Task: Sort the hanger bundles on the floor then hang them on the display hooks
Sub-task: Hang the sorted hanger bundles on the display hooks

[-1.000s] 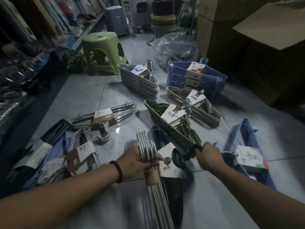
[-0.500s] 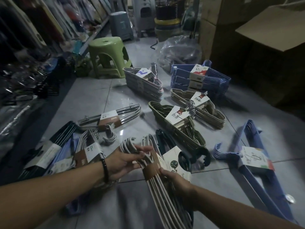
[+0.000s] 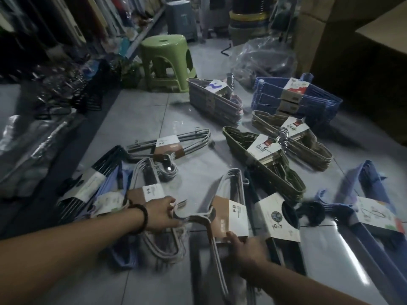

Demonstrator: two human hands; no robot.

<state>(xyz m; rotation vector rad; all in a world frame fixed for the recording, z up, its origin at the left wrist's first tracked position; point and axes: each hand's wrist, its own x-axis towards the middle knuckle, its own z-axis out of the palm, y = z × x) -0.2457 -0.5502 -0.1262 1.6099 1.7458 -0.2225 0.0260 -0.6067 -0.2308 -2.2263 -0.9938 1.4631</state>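
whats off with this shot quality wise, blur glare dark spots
Head view: dim all over, the cardboard boxes almost black; head view: motion blur smears the right hand and the grey hanger bundle it grips; head view: a glare streak on the floor tiles at lower right; head view: wide-angle bend at the edges.

Two arms, both bare as far as seen. Left hand and right hand bare too. Dark bracelet of round beads on left wrist, snug fit. Right hand blurry.
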